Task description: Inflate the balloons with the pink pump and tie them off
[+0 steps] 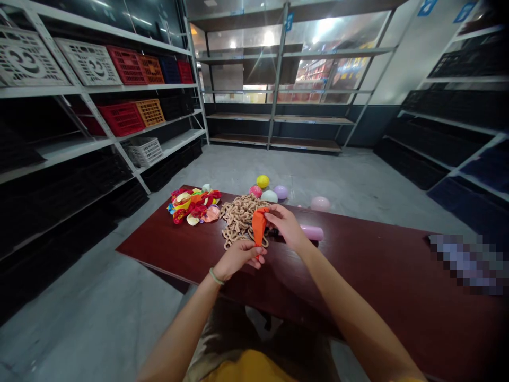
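Over the middle of the dark red worktop, a limp orange balloon is stretched between both hands. The right hand pinches its far end and the left hand is closed on its near end. A tan heap of loops lies just behind it, with a pile of bright balloons further left. A pink tube lies just right of the right hand.

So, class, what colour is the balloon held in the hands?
The balloon is orange; head view.

Orange balloon — dark red table
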A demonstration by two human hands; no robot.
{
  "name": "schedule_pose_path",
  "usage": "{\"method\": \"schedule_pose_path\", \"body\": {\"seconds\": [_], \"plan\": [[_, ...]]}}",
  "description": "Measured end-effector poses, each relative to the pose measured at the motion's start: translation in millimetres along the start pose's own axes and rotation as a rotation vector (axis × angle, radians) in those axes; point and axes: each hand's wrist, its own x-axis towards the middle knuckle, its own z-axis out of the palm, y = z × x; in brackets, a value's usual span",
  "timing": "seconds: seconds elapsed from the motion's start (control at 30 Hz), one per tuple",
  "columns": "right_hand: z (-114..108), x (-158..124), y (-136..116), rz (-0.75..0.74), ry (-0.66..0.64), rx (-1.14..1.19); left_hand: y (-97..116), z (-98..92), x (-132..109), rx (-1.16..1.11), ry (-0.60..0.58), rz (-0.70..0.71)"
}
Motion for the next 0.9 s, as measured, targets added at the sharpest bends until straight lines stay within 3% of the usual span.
{"method": "schedule_pose_path", "body": {"seconds": [0.17, 0.3, 0.53, 0.73, 0.9], "plan": [[-20, 1, 10, -0.092, -0.004, -0.265, 8, -6.7, 0, -0.206, 0.166, 0.095], [-53, -10, 18, -0.192, -0.057, -0.588, 20, -13.0, 1, -0.404, 0.288, 0.163], [-108, -38, 40, -0.204, -0.127, -1.121, 28, -16.0, 11, -0.660, 0.416, 0.130], [-113, -63, 41, -0.207, -0.144, -1.354, 34, -9.7, 18, -0.789, 0.391, 0.113], [-112, -89, 24, -0.250, 0.010, -1.419, 44, -7.6, 21, -0.865, 0.372, 0.135]]}}
